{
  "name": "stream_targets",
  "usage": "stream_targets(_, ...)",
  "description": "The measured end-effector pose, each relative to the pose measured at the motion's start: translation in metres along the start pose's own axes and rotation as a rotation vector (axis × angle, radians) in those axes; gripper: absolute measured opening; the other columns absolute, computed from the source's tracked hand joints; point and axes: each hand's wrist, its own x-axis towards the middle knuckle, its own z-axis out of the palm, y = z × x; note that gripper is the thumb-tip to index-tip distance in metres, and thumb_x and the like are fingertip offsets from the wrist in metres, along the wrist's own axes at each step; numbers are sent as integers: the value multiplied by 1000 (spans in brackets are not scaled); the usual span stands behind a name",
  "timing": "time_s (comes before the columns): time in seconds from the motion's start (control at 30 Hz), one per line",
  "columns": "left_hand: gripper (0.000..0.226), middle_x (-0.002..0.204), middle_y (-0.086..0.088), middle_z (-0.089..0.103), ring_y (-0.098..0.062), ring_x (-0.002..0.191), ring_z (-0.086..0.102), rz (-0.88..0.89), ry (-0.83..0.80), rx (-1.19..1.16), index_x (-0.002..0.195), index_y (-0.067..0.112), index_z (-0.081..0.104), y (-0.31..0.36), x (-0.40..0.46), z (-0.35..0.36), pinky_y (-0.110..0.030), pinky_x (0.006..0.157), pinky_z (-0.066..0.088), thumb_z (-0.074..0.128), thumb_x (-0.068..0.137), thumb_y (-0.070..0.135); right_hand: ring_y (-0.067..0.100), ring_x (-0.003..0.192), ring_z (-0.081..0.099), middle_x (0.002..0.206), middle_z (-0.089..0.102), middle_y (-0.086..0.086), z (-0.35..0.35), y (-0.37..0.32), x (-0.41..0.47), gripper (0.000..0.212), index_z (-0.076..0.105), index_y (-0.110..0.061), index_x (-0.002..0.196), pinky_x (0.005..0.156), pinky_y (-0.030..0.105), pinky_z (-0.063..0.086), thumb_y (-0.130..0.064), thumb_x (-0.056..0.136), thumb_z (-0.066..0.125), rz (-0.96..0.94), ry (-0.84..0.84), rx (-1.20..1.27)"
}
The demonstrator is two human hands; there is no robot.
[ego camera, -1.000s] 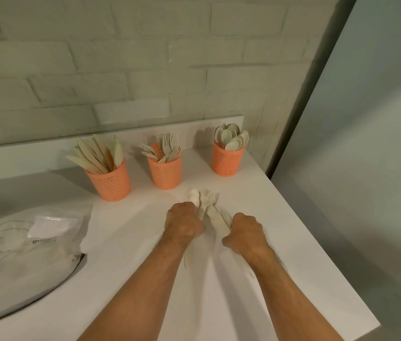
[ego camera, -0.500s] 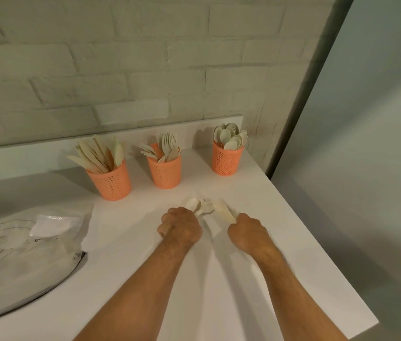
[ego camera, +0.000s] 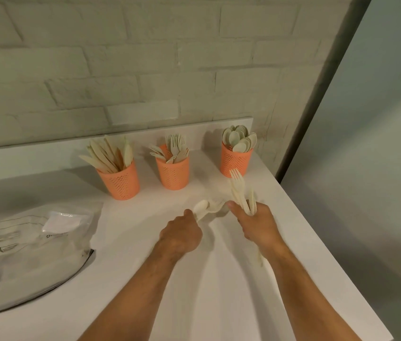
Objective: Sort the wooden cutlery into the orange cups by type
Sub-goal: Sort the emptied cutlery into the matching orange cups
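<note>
Right hand (ego camera: pixel 256 225) grips a bundle of forks (ego camera: pixel 240 193), tines up, just in front of the spoon cup (ego camera: pixel 236 162). I judge it is heading for the fork cup (ego camera: pixel 173 173). Left hand (ego camera: pixel 182 236) clutches a spoon (ego camera: pixel 200 207) (other pieces blurred), low over the bench (ego camera: pixel 125 279).

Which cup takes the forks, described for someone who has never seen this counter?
On the white counter, three orange cups stand in a row before the brick wall. The fork cup is the middle one. Tined heads stick out of it, unlike the knife cup and spoon cup.
</note>
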Motion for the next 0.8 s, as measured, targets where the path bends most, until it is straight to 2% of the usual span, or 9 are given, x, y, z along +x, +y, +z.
stream_targets(0.07,20,91,-5,54,-24,79,54,98,16,-180,117,14,38,-5,-4,-5,-34,67,42,35,98,18,0,45,50,58,62,-17,11,-11,0,10,72,-32,81,55,22,38,-41,86,74,-44,39,126)
stream_targets(0.13,9,82,-3,51,-22,70,50,202,92,-319,107,17,37,-6,-9,-8,-34,63,41,37,98,18,-3,56,57,75,69,-17,22,-25,2,18,73,-28,102,59,19,40,-37,87,75,-108,59,239)
stream_targets(0.27,15,76,4,51,-13,62,50,354,273,-502,109,18,39,-5,-13,-10,-32,58,44,43,96,12,2,82,69,91,74,-12,40,-55,9,23,70,-20,117,75,19,54,-21,94,68,-316,-20,293)
stream_targets(0.33,25,85,11,59,-6,68,57,370,321,-652,119,24,41,-7,-14,-13,-18,59,44,49,98,13,7,99,70,104,76,-5,47,-61,12,22,70,-18,116,88,23,54,-16,94,68,-388,-86,267)
stream_targets(0.4,41,109,20,65,1,94,64,377,306,-863,132,31,42,-10,-14,-13,-10,73,47,55,98,13,11,104,70,107,76,-3,54,-60,13,24,71,-20,115,91,28,55,-15,92,71,-426,-182,212)
stream_targets(0.47,51,124,23,63,6,114,58,367,296,-1035,139,32,44,-15,-14,-12,-13,92,46,59,96,12,14,102,71,106,76,-3,61,-55,13,27,72,-20,114,91,35,56,-14,88,75,-427,-263,151)
stream_targets(0.53,41,120,17,68,1,113,62,320,346,-1091,133,29,54,-21,-14,-12,-24,97,48,62,95,15,14,101,72,105,76,-3,68,-53,11,27,72,-18,112,89,34,57,-15,86,77,-437,-267,167)
stream_targets(0.67,7,80,17,69,-2,81,65,256,549,-1108,97,19,65,-32,-16,-19,-29,80,53,67,91,16,15,65,61,70,62,2,72,-57,9,17,62,-13,78,67,25,52,-14,84,79,-459,-71,373)
stream_targets(0.8,6,76,14,69,-6,79,65,209,573,-1177,94,12,67,-41,-16,-11,-18,72,52,70,89,13,16,54,45,60,48,5,82,-39,13,31,53,-14,67,55,30,44,-13,82,81,-384,-49,385)
